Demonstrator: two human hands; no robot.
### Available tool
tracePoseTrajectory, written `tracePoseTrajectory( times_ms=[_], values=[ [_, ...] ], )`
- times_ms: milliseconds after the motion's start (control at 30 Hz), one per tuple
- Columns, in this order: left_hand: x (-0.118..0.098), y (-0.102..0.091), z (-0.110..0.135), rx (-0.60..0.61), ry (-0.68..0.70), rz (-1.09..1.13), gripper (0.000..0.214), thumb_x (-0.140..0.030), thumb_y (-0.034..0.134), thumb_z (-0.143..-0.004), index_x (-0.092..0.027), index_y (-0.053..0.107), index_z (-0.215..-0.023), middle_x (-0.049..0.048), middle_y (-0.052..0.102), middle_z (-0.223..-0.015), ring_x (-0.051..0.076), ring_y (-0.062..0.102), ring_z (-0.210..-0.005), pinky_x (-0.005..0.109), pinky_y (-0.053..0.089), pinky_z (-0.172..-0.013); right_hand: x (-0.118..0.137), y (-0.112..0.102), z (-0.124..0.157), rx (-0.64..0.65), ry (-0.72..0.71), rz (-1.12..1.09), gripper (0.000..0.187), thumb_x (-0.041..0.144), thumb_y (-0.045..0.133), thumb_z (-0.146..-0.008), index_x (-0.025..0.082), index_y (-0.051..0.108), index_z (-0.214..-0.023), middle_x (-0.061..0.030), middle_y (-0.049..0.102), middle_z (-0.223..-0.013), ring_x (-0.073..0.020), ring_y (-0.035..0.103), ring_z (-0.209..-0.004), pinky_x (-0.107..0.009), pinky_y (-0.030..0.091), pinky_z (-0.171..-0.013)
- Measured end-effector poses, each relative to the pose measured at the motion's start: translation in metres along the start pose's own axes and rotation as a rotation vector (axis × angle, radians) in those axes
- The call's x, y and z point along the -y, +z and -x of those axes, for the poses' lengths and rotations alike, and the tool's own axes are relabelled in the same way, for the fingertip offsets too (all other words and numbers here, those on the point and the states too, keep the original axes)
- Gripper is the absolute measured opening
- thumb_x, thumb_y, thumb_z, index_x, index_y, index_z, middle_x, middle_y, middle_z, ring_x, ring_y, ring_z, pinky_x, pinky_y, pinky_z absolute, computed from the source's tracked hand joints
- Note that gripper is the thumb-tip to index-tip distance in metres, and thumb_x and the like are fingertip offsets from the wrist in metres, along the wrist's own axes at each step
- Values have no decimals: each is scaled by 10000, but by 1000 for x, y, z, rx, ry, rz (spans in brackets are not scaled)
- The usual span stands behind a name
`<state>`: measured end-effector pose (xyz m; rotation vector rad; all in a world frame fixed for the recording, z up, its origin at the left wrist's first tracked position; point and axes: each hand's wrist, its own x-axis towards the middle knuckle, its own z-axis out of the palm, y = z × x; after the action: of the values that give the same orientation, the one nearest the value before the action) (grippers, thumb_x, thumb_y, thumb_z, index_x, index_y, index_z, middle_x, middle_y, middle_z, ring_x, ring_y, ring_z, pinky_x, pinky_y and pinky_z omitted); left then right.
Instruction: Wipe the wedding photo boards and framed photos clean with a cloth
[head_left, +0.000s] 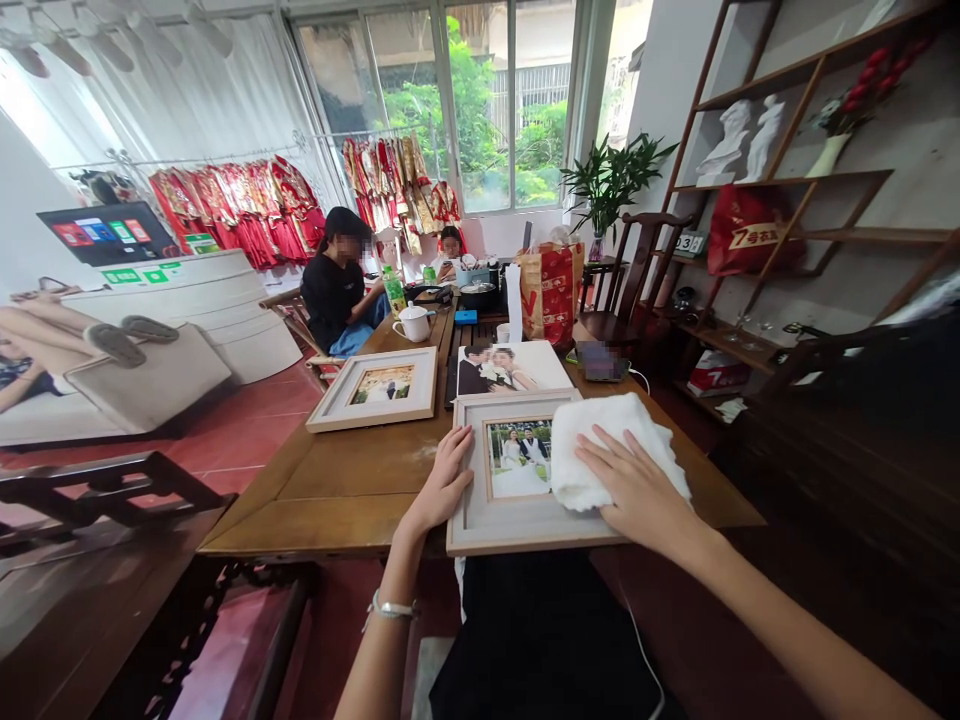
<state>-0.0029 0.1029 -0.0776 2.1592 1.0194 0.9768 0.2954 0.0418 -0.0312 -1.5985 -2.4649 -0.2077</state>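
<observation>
A grey-white picture frame (480, 520) with a wedding photo lies at the near edge of the wooden table (352, 490). My left hand (442, 485) rests flat on the frame's left side, fingers stretched out. My right hand (637, 490) presses flat on a folded white cloth (592, 430) that covers the frame's right part. A second framed photo (377, 388) lies further left on the table. An unframed wedding print (510, 368) lies just behind the near frame.
A white teapot (413, 322), bottles, a dark pot and a red gift bag (553, 290) stand at the table's far end, where two people sit. A phone (602, 362) lies right. Wooden chairs flank the table; shelves line the right wall.
</observation>
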Motion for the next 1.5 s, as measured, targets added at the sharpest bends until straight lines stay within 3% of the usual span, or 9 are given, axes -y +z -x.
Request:
tracePoseTrajectory(
  times_ms=[167, 267, 467, 600, 700, 900, 1067, 1300, 1500],
  values=[
    [2, -1, 1, -5, 22, 22, 544, -146, 416, -863, -286, 344, -1385, 30, 264, -1493, 235, 139, -1393, 475, 96, -1151, -13, 8, -70, 74, 119, -81, 721, 118, 440, -627, 91, 426, -1347, -100, 370, -1441, -280, 215, -1359, -521, 125, -1098],
    [4, 1, 1, -25, 17, 8, 541, -151, 414, -873, -286, 333, -1391, 36, 270, -1490, 230, 147, -1390, 470, 104, -1150, 6, 9, -81, 86, 97, -98, 709, 113, 434, -629, 98, 444, -1338, -103, 363, -1444, -288, 208, -1360, -546, 97, -1090],
    [8, 4, 1, -55, 39, 9, 531, -151, 424, -874, -279, 349, -1384, 45, 288, -1481, 228, 162, -1385, 473, 104, -1147, 54, -2, -20, 144, -242, -238, 835, 78, 420, -542, 191, 408, -1370, -7, 354, -1456, -211, 203, -1368, -459, 125, -1115],
    [6, 3, 1, -55, 52, 59, 533, -131, 432, -858, -287, 384, -1366, 34, 314, -1473, 226, 185, -1382, 468, 109, -1148, 39, -10, 18, 48, -112, -129, 751, 55, 412, -542, 180, 530, -1273, -26, 514, -1344, -243, 298, -1328, -478, 124, -1116],
    [3, 3, 1, -44, 62, 87, 532, -105, 431, -841, -287, 426, -1341, 39, 364, -1448, 221, 243, -1361, 470, 131, -1144, 13, -6, 21, -28, -3, -6, 706, 56, 420, -551, 152, 560, -1236, -48, 540, -1316, -264, 323, -1312, -498, 131, -1111],
    [-1, 1, -1, -18, 55, 81, 525, -83, 425, -821, -274, 474, -1307, 44, 419, -1413, 223, 298, -1327, 481, 167, -1131, -12, 5, -39, 83, 116, -32, 703, 100, 436, -630, 114, 453, -1332, -78, 403, -1425, -267, 232, -1354, -503, 126, -1107],
    [-2, 0, -2, -9, 28, 66, 494, -114, 429, -843, -269, 470, -1311, 47, 408, -1420, 223, 278, -1337, 477, 156, -1135, 11, 7, -82, 135, 128, -94, 722, 107, 421, -664, 117, 376, -1384, -113, 320, -1465, -285, 194, -1366, -550, 109, -1085],
    [-2, 1, -2, -16, 34, 64, 470, -140, 435, -859, -266, 469, -1311, 50, 405, -1418, 218, 283, -1331, 468, 145, -1137, 68, -10, -17, 174, -234, -239, 816, 66, 421, -576, 203, 391, -1379, -56, 352, -1459, -239, 210, -1365, -490, 136, -1107],
    [-3, 0, -2, -1, 29, 63, 564, -65, 413, -802, -272, 446, -1326, 36, 381, -1435, 209, 256, -1346, 461, 123, -1145, 34, -23, 23, 144, -70, -75, 753, 49, 428, -562, 179, 508, -1300, -56, 490, -1363, -285, 328, -1312, -510, 189, -1099]
  ],
)
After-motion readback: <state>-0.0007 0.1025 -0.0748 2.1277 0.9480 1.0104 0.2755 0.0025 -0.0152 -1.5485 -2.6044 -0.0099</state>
